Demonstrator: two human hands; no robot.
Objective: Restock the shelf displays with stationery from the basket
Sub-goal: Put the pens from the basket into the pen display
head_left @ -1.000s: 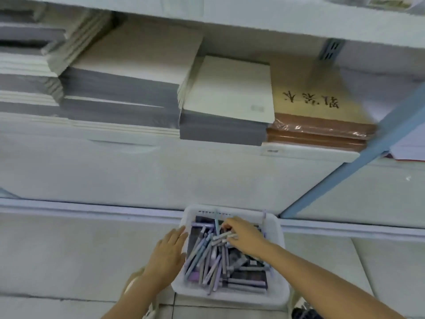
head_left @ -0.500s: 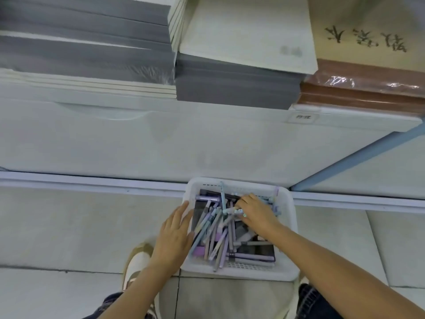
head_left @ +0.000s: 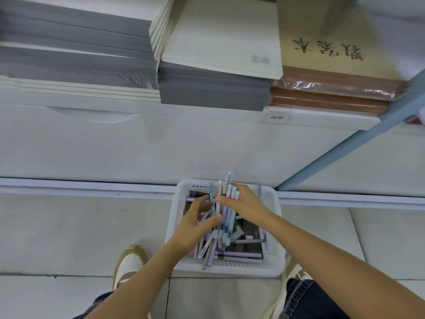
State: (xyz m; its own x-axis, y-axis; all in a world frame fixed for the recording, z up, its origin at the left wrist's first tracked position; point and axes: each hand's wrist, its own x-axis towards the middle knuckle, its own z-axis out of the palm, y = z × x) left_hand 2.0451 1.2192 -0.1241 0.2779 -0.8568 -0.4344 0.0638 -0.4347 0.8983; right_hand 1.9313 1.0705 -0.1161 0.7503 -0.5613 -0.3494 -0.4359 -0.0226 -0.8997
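A white plastic basket stands on the floor below the shelf, holding several pastel pens and some dark flat packs. My right hand grips a bunch of pens, lifted upright over the basket's far half, their caps sticking out above my fingers. My left hand reaches in from the left with fingers spread and loosely bent, its fingertips touching the bunch. More pens lie loose in the basket beneath.
The shelf above carries stacks of grey-edged notebooks and brown wrapped books. A blue-grey upright slants at the right. My shoes stand on the tiled floor beside the basket.
My right hand gathered pens and raised them upright out of the pile. My left hand moved from the basket's left rim into the basket, up to the bunch. The view tilted down.
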